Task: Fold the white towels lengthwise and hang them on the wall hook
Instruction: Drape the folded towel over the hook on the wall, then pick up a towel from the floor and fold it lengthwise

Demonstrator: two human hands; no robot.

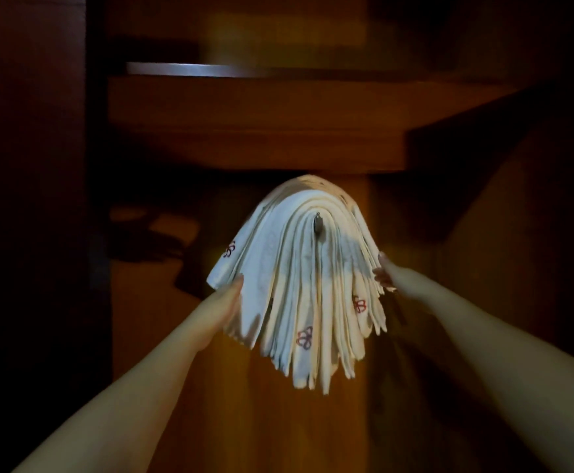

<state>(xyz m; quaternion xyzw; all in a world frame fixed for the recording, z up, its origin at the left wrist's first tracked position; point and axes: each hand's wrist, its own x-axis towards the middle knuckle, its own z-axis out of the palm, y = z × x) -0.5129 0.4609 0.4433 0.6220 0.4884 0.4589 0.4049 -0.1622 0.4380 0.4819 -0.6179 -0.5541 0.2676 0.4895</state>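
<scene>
Several folded white towels with small red emblems hang draped over a metal wall hook, whose tip shows at the middle of the stack. My left hand presses flat against the left side of the hanging towels with straight fingers. My right hand touches the right edge of the stack, its fingers partly curled at the outer layers; how far they wrap the cloth is unclear. The towels fan out downward in many layers.
The hook is fixed on a brown wooden panel. A wooden shelf juts out just above the towels, with a metal rail higher up. Both sides of the scene are dark.
</scene>
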